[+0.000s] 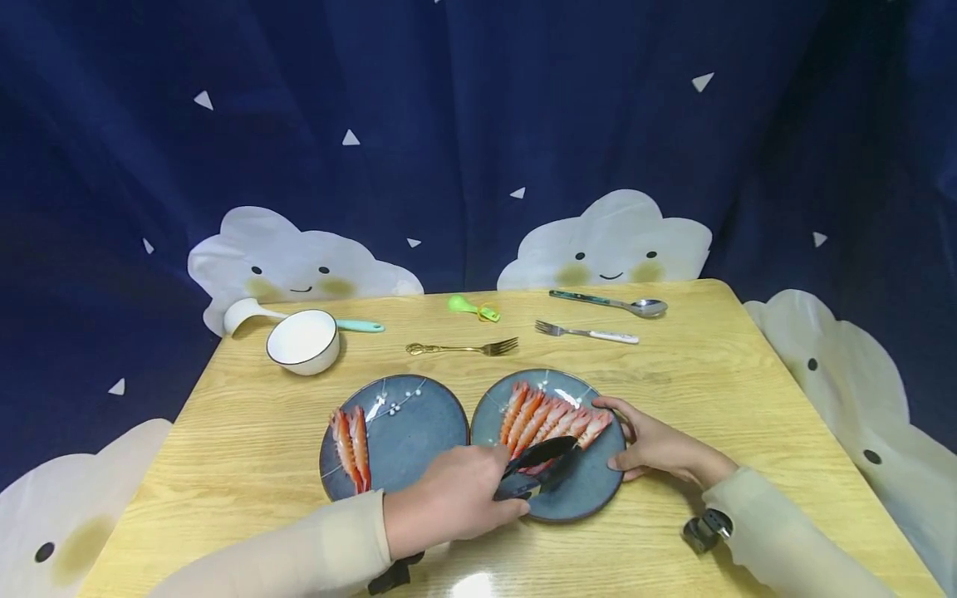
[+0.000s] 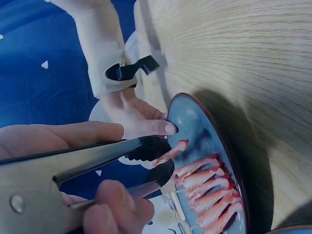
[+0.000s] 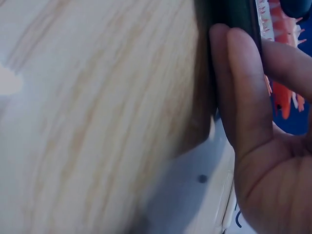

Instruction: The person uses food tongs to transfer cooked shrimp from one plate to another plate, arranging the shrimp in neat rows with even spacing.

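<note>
The table (image 1: 695, 374) runs back to a dark blue curtain (image 1: 463, 124), its far right corner rounded. Wood shows between the right plate (image 1: 583, 494) and the table's right edge, with the right forearm crossing the nearer part of that stretch. Another band of wood lies left of the left plate (image 1: 419, 440). Between the two plates there is hardly any room: their rims meet or almost meet, and I cannot tell which.

The left hand (image 1: 456, 494) holds black-tipped tongs (image 1: 546, 451) and reaches over the near side of the gap between the plates. In the left wrist view the tongs stand narrowly apart with one shrimp (image 2: 169, 153) between their tips, at the end of the row; whether the tips press on it I cannot tell. The right hand (image 1: 658, 444) grips the right plate's right rim, thumb on top.

The right plate carries a slanting row of shrimps (image 1: 532, 415). On the left plate, two shrimps (image 1: 351, 448) lie side by side along its left rim.

At the far left, a white bowl (image 1: 302, 340) stands upright, in front of a ladle (image 1: 360, 325). Along the far side lie a green spoon (image 1: 459, 305), a golden fork (image 1: 449, 348), a white-handled fork (image 1: 609, 336) and a metal spoon (image 1: 646, 308).
</note>
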`<control>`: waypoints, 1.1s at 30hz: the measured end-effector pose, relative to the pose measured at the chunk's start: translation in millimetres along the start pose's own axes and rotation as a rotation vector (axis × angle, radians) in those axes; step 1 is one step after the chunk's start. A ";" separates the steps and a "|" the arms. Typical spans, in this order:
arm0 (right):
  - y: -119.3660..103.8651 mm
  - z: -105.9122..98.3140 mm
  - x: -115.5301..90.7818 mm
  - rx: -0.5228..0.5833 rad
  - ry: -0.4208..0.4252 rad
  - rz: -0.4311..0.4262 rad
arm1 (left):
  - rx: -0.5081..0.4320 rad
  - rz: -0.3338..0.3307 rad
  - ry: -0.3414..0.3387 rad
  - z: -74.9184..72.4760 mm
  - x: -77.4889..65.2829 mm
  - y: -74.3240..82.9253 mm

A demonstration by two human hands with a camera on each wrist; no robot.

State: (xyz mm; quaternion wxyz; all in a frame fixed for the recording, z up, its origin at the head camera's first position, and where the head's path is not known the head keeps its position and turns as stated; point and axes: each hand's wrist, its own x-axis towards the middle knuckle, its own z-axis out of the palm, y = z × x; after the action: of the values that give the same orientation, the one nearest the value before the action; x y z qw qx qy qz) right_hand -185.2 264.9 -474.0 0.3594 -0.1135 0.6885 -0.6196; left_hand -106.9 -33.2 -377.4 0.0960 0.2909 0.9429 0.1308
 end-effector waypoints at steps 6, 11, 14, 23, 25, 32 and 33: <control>-1.7 0.9 -0.2 0.026 -0.011 -0.013 | 0.017 0.008 -0.026 2.9 7.1 0.4; -2.6 1.6 -1.3 0.017 -0.003 0.008 | 0.028 -0.013 -0.027 5.7 8.1 -3.3; -3.6 1.3 -2.3 0.009 0.016 0.016 | 0.019 -0.028 -0.038 6.4 9.3 -4.6; -3.9 3.3 -2.2 -0.004 0.026 0.032 | 0.019 -0.056 -0.059 5.6 11.2 -6.0; -4.6 3.9 -1.5 -0.012 0.030 0.038 | 0.020 -0.058 -0.059 6.0 10.6 -7.6; -3.6 3.7 -0.6 -0.026 0.040 0.045 | 0.029 -0.054 -0.062 5.5 10.1 -9.4; -3.0 3.4 -0.7 -0.027 0.041 0.046 | 0.024 -0.053 -0.061 4.6 9.9 -9.2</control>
State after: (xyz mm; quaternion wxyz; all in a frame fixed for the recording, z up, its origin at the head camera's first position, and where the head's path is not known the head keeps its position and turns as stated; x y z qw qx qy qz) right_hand -183.4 262.1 -470.8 0.3577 -0.0899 0.7064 -0.6041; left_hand -118.6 -34.1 -385.6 0.1248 0.2710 0.9483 0.1081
